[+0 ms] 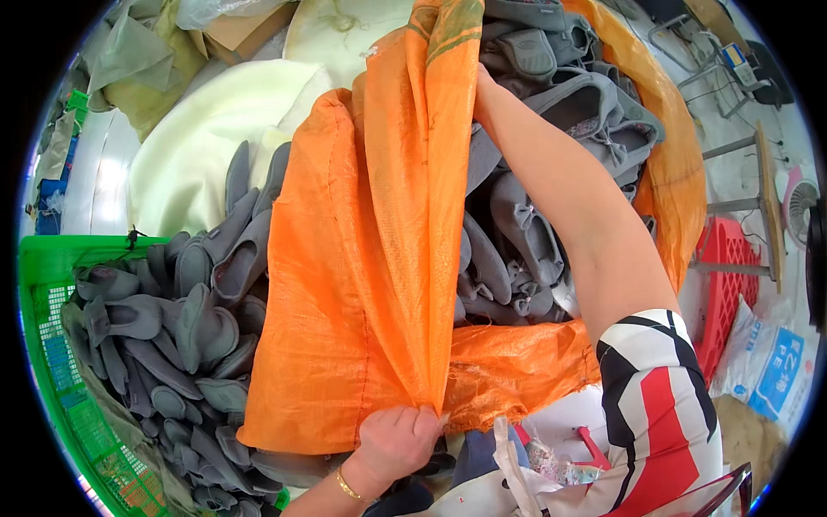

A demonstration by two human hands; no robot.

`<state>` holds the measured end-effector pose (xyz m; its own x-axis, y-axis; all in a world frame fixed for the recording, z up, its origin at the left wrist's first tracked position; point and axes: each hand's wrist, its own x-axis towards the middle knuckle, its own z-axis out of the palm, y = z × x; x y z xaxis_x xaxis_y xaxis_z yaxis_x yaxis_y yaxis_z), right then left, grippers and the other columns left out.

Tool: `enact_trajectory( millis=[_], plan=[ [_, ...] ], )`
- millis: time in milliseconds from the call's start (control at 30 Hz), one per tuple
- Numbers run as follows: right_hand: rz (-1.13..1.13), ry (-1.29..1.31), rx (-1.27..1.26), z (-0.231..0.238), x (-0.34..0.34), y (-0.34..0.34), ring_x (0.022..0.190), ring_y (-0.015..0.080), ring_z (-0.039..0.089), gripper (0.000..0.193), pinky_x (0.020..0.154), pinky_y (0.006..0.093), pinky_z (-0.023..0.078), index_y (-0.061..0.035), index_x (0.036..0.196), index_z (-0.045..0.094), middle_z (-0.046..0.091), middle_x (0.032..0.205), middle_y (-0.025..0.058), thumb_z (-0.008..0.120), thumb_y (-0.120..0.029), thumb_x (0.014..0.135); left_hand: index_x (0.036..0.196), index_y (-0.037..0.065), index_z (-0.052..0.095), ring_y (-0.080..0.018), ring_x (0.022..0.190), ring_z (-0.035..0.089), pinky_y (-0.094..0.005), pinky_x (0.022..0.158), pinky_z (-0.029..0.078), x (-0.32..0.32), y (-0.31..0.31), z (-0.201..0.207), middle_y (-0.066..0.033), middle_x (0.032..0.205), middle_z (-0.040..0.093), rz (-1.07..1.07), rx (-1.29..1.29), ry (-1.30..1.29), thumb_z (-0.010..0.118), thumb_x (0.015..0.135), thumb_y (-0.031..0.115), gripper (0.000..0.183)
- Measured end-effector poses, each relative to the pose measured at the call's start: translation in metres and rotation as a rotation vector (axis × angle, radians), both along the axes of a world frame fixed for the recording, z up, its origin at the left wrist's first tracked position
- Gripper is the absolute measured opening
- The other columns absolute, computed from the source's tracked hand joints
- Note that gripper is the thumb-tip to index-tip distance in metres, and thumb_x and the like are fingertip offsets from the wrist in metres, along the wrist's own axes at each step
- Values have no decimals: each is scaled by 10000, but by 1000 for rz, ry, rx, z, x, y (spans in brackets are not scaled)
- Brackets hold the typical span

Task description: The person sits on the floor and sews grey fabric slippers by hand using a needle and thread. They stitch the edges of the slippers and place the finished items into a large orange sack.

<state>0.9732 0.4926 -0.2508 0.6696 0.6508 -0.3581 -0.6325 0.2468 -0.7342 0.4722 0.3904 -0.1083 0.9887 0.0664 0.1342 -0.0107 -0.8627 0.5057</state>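
A large orange woven sack (345,327) hangs stretched upright before me. My left hand (398,439), with a gold bracelet at the wrist, is closed round its gathered lower edge. My right arm reaches far forward over the shoes, and my right hand (485,90) meets the sack's upper side edge; its fingers are hidden behind the orange fabric. Grey slip-on shoes (527,226), some with small bows, are heaped to the right of the raised fabric. More grey shoes (172,345) fill a green plastic basket (77,258) on the left, partly covered by the sack.
Pale yellow fabric (215,138) lies behind the basket. More orange sacking (676,172) wraps the shoe heap's right side. At the right are a red plastic crate (728,293), a wooden-edged table (767,207), a fan (801,202) and a white-and-blue plastic bag (767,362).
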Motion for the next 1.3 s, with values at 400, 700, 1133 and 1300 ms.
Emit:
enact_trajectory(
  millis=[400, 700, 1133, 1300],
  plan=[
    [-211, -921, -482, 125, -17, -135, 708, 108, 520, 323, 637, 282, 424, 22, 954, 663, 585, 778, 17, 577, -285, 900, 762, 104, 514, -207, 587, 568, -333, 513, 468, -15, 17, -50, -30, 642, 524, 93, 259, 165, 648, 865, 226, 209],
    [71, -1477, -534, 175, -181, -257, 710, 258, 513, 129, 678, 350, 437, -2, 913, 594, 500, 754, 112, 532, -107, 954, 764, 93, 509, -256, 605, 600, -383, 555, 496, -41, 23, -94, -83, 638, 560, 179, 245, 317, 636, 879, 221, 214],
    [435, -1689, -197, 205, -247, -235, 636, 322, 515, 137, 558, 424, 436, -46, 794, 559, 457, 710, 106, 667, -122, 831, 750, 65, 519, -302, 637, 615, -408, 553, 507, -38, 31, -101, -124, 662, 586, 258, 205, 353, 610, 894, 201, 218],
    [262, -1666, -293, 201, -242, -232, 605, 264, 499, 106, 513, 386, 417, -79, 773, 567, 462, 724, 69, 653, -115, 823, 770, 45, 515, -331, 643, 605, -438, 559, 494, -44, 37, -105, -148, 679, 582, 303, 169, 399, 590, 914, 213, 234]
  ],
)
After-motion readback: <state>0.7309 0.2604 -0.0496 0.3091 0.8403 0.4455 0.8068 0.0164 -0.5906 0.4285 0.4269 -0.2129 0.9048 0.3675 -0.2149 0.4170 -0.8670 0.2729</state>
